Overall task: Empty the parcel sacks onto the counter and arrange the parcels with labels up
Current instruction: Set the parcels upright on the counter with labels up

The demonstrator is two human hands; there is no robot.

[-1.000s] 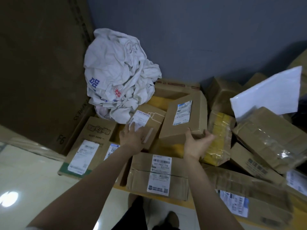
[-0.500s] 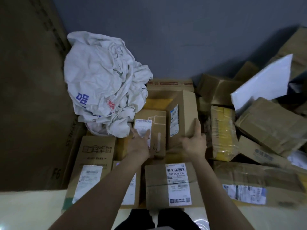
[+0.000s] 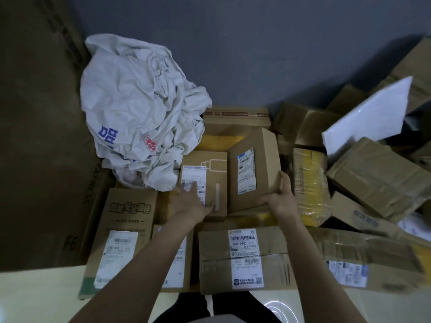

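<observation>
— Grey-blue wall (image 3: 256, 54) at the back, and below it we see a yellow counter top (image 3: 219, 142) nearly buried in parcels. Sacks?
— One: a crumpled white woven sack with blue print (image 3: 140, 117), slumped at the back left, its lower folds reaching the flat brown box with a white outline drawing (image 3: 210, 164).
— And our hands?
— Two. Our left hand (image 3: 191, 201) lies flat, fingers straight, on that box's white label. Our right hand (image 3: 281, 197) grips the near right corner of a tilted brown cardboard box (image 3: 261, 159), thumb at its near edge, fingers up its side; its label faces us.
— Labels up in the front row?
— Four boxes: a tall brown box with printed characters (image 3: 126, 220), a narrow brown box (image 3: 184, 271) partly hidden by our left forearm, a taped box marked 507-P802 T70 (image 3: 242, 257), a long crumpled box (image 3: 373, 255).
— To the right?
— One yellow-taped parcel (image 3: 310, 185), one white plastic mailer (image 3: 368, 120) propped on a heap of brown boxes (image 3: 377, 178), too jumbled to count. A dark cardboard sheet (image 3: 39, 136) stands at left; pale glossy floor (image 3: 35, 297) below.
</observation>
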